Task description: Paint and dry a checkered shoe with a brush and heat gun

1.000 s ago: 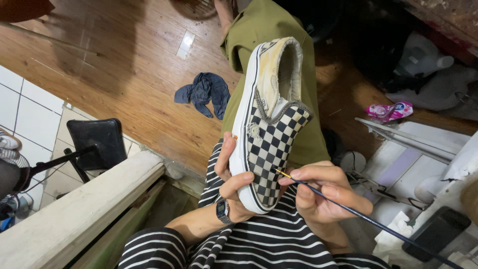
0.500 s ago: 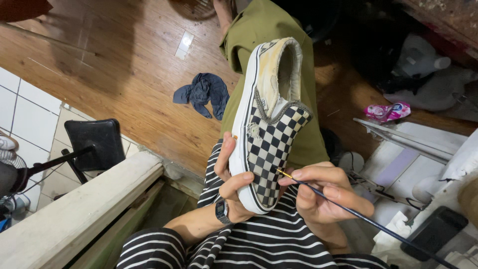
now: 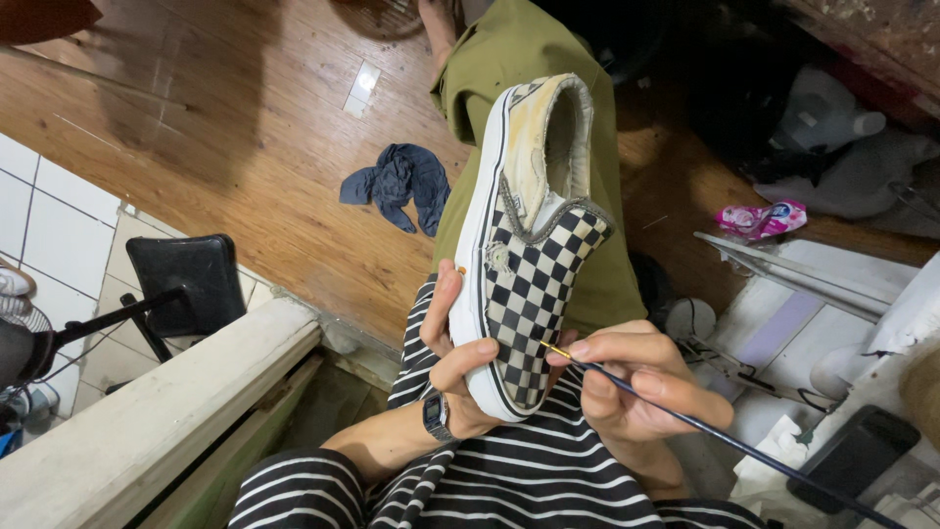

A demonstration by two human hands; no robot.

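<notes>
Left hand (image 3: 458, 364) clasps the checkered slip-on shoe (image 3: 529, 245) — toe toward the wearer, heel pointing away; right hand (image 3: 641, 382) pinches a thin paintbrush (image 3: 725, 439) beside the toe.

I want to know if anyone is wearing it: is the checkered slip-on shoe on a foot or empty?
Empty. The shoe shows a hollow opening with bare lining, and the left hand holds it up by the toe.

Crumpled pink packet (image 3: 761, 218) on wooden floor; dark-screened phone (image 3: 853, 456) lower right.
</notes>
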